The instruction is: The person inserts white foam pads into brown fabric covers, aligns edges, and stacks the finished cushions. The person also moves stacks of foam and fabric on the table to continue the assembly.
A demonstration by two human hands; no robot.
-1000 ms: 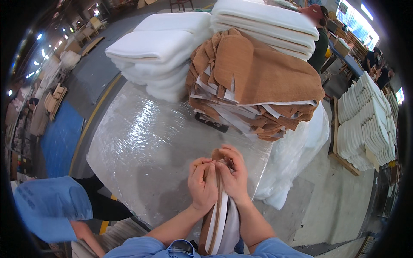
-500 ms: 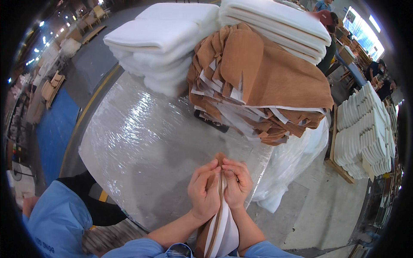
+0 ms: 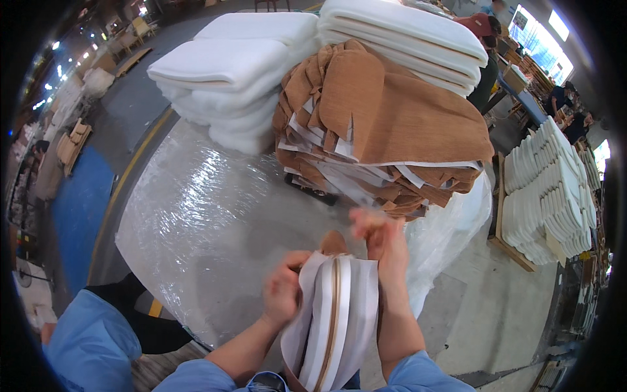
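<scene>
1 brown-and-white fabric piece [image 3: 333, 320], spread open near the lower edge of the view, brown tip [image 3: 333, 242] pointing away, at the near side of the film-covered surface [image 3: 228, 251]. Left hand [image 3: 284, 287] beside the upper edge of the left flap, fingers curled and blurred; impossible to tell whether pinching cloth or only brushing against it. Right hand [image 3: 382, 232] above the right flap, fingers bent inward and smeared; no cloth visible between the fingertips, yet too blurred to call loose or closed.

Main risk, as judged: slumping of the piece toward the near edge, with neither grip certain. Also possible: twisting of the tan strip [image 3: 336, 287] down the middle, if tugged harder from 1 side than the other. Ragged-looking cloth just below the tip, so perhaps prone to fraying or snagging on a finger.

Right hand seen just below the brown stack [image 3: 424, 117], depth hard to judge; if bumped, likely to shed a layer, being uneven and perched on slick film. Clear plastic [image 3: 450, 245] to the right, apt to cling to a passing forearm. Light-blue sleeve [image 3: 95, 333] of a co-worker at left, close enough to risk a jostle.
</scene>
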